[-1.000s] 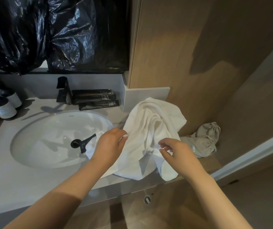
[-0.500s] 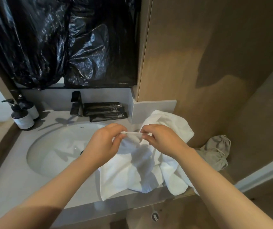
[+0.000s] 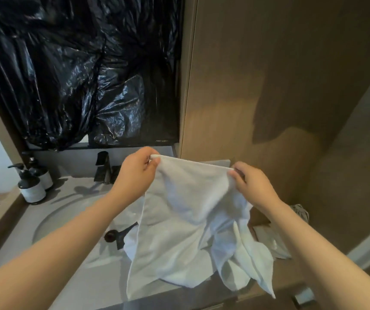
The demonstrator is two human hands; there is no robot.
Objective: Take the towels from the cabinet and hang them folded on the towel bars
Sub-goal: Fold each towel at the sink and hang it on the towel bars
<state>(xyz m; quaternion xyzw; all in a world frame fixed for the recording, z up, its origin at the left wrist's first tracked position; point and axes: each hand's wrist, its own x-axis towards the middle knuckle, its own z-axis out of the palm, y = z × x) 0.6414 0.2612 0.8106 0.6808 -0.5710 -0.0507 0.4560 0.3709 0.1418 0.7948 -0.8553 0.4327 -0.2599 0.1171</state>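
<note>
I note black plastic sheeting (image 3: 79, 74) above the sink (image 3: 67, 215). White towel (image 3: 190, 220) held up over the sink's right side, lower folds draped on its rim. Left hand (image 3: 134, 173) pinches one top corner, right hand (image 3: 251, 186) the other, the top edge taut between them. Two pump bottles (image 3: 32, 186) stand left of the sink.

I see black plastic sheeting (image 3: 79, 74) above the counter (image 3: 85, 285), 2 pump bottles (image 3: 32, 189) at its left, a black faucet (image 3: 102, 167) behind the sink (image 3: 45, 220), a crumpled grey cloth (image 3: 301, 212) at right.
</note>
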